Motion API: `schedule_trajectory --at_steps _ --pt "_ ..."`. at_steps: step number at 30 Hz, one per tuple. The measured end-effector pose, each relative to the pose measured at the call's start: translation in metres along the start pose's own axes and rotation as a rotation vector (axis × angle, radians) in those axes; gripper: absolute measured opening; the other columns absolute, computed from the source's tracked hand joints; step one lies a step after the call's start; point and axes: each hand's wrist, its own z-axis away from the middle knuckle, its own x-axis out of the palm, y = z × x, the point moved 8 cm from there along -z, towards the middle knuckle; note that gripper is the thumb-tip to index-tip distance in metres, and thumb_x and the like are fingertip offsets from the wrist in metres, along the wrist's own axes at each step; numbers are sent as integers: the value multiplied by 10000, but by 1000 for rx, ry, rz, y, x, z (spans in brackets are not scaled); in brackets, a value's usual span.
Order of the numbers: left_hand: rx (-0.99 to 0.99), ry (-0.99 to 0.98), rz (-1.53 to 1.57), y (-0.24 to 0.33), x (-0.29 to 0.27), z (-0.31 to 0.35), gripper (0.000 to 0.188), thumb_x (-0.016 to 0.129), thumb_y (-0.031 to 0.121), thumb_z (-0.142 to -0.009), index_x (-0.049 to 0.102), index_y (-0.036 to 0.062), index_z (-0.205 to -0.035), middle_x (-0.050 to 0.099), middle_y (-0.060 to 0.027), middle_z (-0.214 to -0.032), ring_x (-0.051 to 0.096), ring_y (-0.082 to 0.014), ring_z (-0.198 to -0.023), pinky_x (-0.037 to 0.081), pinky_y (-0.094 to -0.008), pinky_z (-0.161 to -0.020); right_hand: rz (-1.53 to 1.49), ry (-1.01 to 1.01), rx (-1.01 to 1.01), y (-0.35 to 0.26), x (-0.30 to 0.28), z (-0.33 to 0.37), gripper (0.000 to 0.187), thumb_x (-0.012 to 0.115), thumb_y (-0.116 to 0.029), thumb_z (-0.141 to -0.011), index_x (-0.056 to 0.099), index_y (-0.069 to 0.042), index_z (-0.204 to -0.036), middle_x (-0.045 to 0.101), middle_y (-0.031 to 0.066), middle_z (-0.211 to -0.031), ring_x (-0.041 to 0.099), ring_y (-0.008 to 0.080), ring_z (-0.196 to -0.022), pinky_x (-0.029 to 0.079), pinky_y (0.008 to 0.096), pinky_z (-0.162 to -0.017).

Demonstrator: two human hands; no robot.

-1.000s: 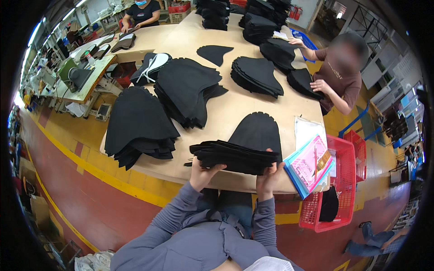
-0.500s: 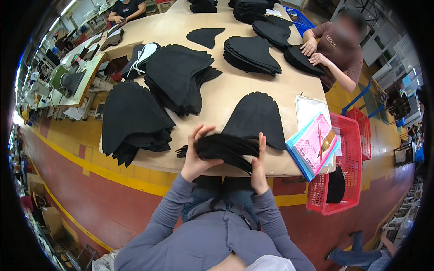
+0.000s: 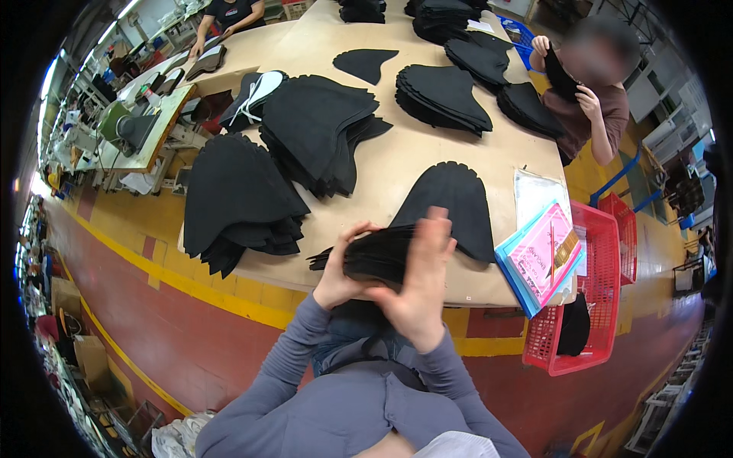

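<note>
My left hand (image 3: 338,276) is closed around one end of a stack of black fabric pieces (image 3: 376,255), held up at the near table edge. The layers bulge between my hands, and their left tips stick out past my fingers. My right hand (image 3: 420,284) has its fingers stretched upward, slightly blurred, with the palm against or just in front of the stack's right end. It hides that end. Just beyond lies a flat black piece with a scalloped edge (image 3: 456,200). To the left is a larger scalloped black pile (image 3: 237,195).
More black piles (image 3: 317,122) cover the table (image 3: 366,164). Pink and blue booklets (image 3: 538,259) overhang the right edge beside a red basket (image 3: 576,359). A co-worker (image 3: 584,114) at the right lifts a black piece; another person (image 3: 233,15) works at the far left.
My right hand has swung left and up, its flat palm now before the stack's right end. The co-worker has raised a black piece off the table. The view has shifted slightly.
</note>
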Motion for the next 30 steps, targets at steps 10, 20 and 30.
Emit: schedule_trajectory --at_steps 10,20,30 --pt "-62 490 225 -29 -37 32 454 776 -80 -682 615 -26 -1103 653 -66 -1076 623 -170 -967 504 -304 -865 -136 720 -212 26 3 80 934 850 -362 -709 285 -133 -1416 242 229 -1491 272 415 -1366 209 576 -1116" --pt "36 305 845 24 9 -3 731 676 327 -881 277 230 -1486 376 -135 -1484 327 -267 -1392 255 -395 -1138 -1402 399 377 137 43 59 533 552 -119 -946 362 -133 -1443 497 78 -1346 520 184 -1150 445 307 -953" --pt "73 202 479 9 -8 -2 585 633 232 -855 318 134 -1339 444 -127 -1272 440 -249 -1181 245 -401 -1062 -1480 306 330 98 15 33 646 595 -262 -941 264 -109 -1475 528 196 -1304 533 265 -1200 409 370 -1061"
